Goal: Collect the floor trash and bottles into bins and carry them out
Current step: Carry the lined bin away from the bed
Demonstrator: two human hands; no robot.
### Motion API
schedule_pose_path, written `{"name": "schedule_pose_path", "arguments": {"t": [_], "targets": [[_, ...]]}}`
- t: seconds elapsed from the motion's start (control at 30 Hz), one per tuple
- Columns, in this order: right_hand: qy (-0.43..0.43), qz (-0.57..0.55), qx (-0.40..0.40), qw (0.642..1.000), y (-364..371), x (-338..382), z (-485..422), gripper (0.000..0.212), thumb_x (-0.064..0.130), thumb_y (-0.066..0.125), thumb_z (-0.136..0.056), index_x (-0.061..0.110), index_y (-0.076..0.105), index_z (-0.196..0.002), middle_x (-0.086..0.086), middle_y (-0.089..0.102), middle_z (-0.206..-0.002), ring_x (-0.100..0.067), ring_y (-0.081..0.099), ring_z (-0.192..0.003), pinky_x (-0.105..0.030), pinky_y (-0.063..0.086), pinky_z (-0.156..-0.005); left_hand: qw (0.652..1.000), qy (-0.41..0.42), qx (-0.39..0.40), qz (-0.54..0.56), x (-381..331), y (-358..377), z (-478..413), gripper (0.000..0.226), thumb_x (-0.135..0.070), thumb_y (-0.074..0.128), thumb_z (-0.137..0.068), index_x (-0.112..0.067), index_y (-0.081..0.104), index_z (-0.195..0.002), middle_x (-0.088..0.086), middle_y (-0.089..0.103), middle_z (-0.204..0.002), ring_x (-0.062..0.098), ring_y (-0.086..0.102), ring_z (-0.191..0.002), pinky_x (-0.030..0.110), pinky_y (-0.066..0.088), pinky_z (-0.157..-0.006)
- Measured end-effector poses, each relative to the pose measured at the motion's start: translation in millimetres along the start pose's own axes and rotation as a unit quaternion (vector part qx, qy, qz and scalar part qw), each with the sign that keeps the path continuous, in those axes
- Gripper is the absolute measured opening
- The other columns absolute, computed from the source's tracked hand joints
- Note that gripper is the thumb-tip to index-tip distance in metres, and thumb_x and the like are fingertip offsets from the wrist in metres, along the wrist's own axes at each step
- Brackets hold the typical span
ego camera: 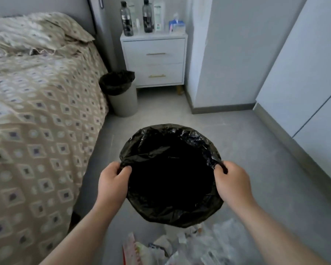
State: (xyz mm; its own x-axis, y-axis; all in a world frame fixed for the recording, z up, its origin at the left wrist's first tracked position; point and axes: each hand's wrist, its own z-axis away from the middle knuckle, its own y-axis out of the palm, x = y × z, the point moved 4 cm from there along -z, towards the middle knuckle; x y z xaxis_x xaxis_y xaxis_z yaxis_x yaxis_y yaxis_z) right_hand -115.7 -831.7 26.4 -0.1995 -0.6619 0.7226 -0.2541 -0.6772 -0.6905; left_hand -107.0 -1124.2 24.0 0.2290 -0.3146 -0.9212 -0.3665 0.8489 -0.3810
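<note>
Both hands, left (114,179) and right (230,179), pinched bin (170,213) liner rim at frame centre, likely holding it open above trash (189,243).

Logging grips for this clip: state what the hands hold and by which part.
The black-lined bin, by its rim: left hand pinches the left edge, right hand the right edge.

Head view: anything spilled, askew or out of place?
Yes: a loose heap of plastic wrappers lies scattered on the floor below the black-lined bin that the left hand and right hand grip. The second bin by the bed stands upright.
</note>
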Motion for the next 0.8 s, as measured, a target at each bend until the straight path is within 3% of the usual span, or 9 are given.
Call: {"name": "schedule_pose_path", "arguments": {"t": [0.23, 0.47, 0.63, 0.8], "targets": [[0.029, -0.062, -0.082, 0.994, -92, -71, -9, 0.032, 0.014, 0.048, -0.087, 0.012, 0.028, -0.063, -0.006, 0.025, -0.057, -0.02, 0.024, -0.052, -0.032, 0.013, -0.053, 0.994, 0.068, 0.081, 0.031, -47, 95, 50, 0.025, -0.012, 0.054, -0.085, 0.008, 0.045, -0.072, 0.008, 0.045, -0.062, 0.017, 0.043, -0.057, 0.03, 0.032, -0.051], [0.103, -0.061, -0.216, 0.969, -195, -170, -2, 0.036, 0.012, 0.047, -0.087, 0.016, 0.026, -0.058, -0.004, 0.025, -0.055, -0.02, 0.022, -0.053, -0.035, 0.012, -0.052, 0.971, 0.072, 0.218, 0.065, -54, 242, 117, 0.025, -0.014, 0.049, -0.089, -0.013, 0.036, -0.067, 0.004, 0.035, -0.061, 0.016, 0.034, -0.057, 0.032, 0.026, -0.054], [0.13, -0.011, -0.233, 0.964, -209, -243, 10, 0.034, 0.015, 0.046, -0.093, 0.01, 0.034, -0.061, -0.007, 0.034, -0.056, -0.021, 0.029, -0.051, -0.035, 0.019, -0.05, 0.967, 0.067, 0.246, 0.011, -36, 305, 150, 0.033, -0.016, 0.046, -0.092, -0.019, 0.034, -0.062, -0.003, 0.035, -0.057, 0.014, 0.034, -0.052, 0.029, 0.027, -0.048], [0.17, -0.004, -0.247, 0.954, -222, -300, 20, 0.041, 0.016, 0.043, -0.096, 0.017, 0.032, -0.057, -0.004, 0.036, -0.056, -0.019, 0.031, -0.051, -0.034, 0.019, -0.05, 0.951, 0.067, 0.301, -0.034, -28, 356, 174, 0.033, -0.018, 0.046, -0.093, -0.018, 0.036, -0.062, -0.002, 0.038, -0.06, 0.015, 0.037, -0.055, 0.029, 0.028, -0.048]]}}
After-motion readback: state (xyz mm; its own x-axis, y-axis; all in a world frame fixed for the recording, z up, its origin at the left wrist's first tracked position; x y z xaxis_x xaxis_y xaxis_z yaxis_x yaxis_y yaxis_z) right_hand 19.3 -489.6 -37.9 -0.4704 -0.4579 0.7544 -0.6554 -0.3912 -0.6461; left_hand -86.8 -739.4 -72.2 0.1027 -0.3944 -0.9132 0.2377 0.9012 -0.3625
